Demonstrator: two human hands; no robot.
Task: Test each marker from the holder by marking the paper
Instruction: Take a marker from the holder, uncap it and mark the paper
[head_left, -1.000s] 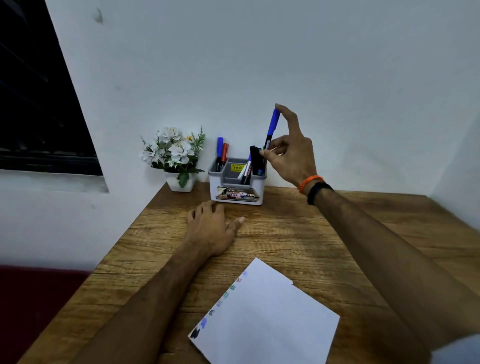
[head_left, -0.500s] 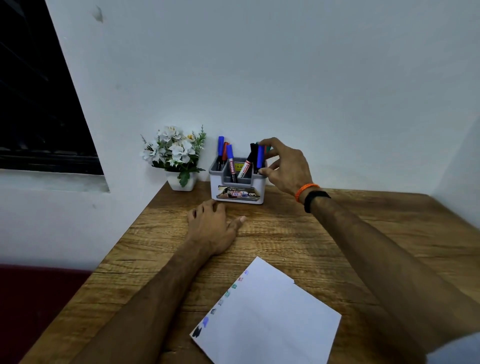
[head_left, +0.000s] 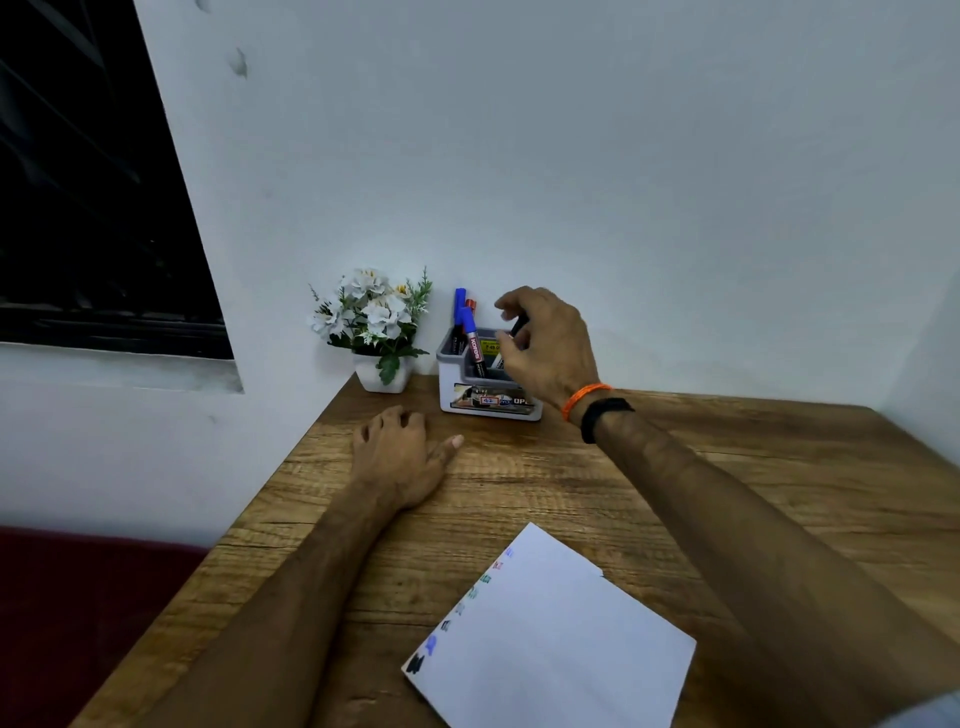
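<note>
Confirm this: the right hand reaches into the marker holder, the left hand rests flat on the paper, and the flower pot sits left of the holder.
One error: the left hand rests on the bare wooden table, apart from the paper. The head view shows it. The right hand at the marker holder and the flower pot are as stated.

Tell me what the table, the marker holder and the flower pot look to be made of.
Table: wood or wood-look laminate, matte, with visible grain lines.
Marker holder: probably plastic, smooth white body with grey rim.
Flower pot: glossy white, ceramic or plastic; cannot tell which.
</note>
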